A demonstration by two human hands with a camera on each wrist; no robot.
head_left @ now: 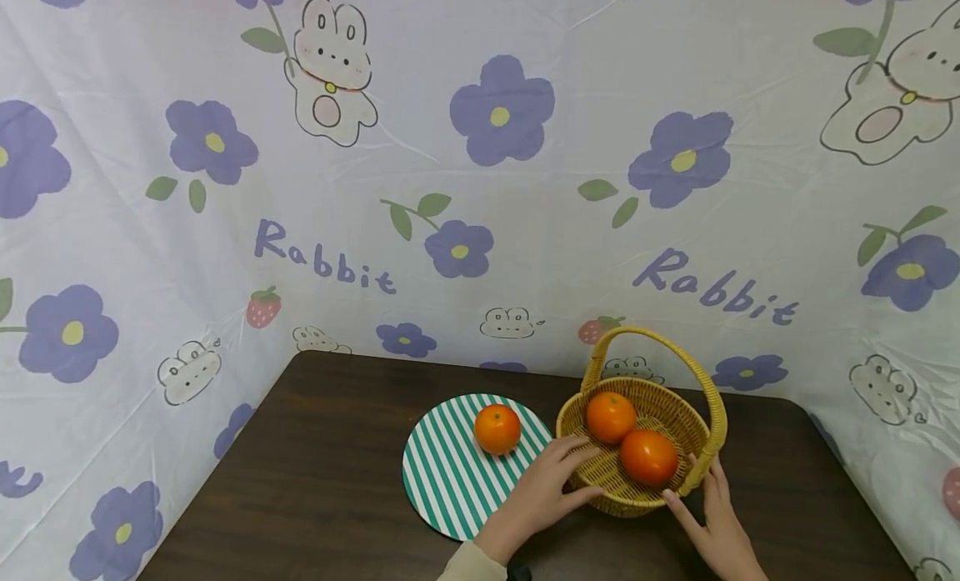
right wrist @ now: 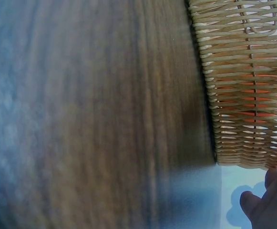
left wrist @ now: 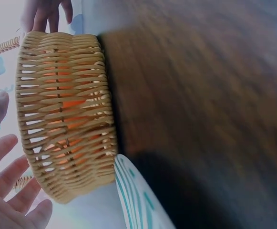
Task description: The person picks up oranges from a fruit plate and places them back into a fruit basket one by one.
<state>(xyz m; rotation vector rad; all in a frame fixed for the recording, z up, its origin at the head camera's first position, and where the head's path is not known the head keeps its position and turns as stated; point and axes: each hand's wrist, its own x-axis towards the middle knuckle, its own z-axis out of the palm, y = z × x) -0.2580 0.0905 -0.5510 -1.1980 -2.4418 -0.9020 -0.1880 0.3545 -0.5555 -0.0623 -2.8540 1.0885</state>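
A yellow wicker basket [head_left: 628, 508] with a tall arched handle stands on the right of the dark table. Inside lie two oranges, a rear one [head_left: 611, 418] and a front one [head_left: 648, 458]. My left hand [head_left: 551, 486] is at the basket's left rim with its fingers spread; in the left wrist view those fingers [left wrist: 15, 183] are loosely extended beside the wicker. On the other side, my right hand [head_left: 716, 523] has its thumb at the front rim and its extended fingers along the outer wall near the handle's base. A third orange [head_left: 497, 429] rests on a round green-and-white striped mat [head_left: 442, 473].
The striped mat lies just left of the basket, partly behind my left forearm. The dark wooden table [head_left: 300, 481] extends to the left and front. A white cloth [head_left: 540, 231] printed with rabbits and purple flowers hangs behind the table and along its sides.
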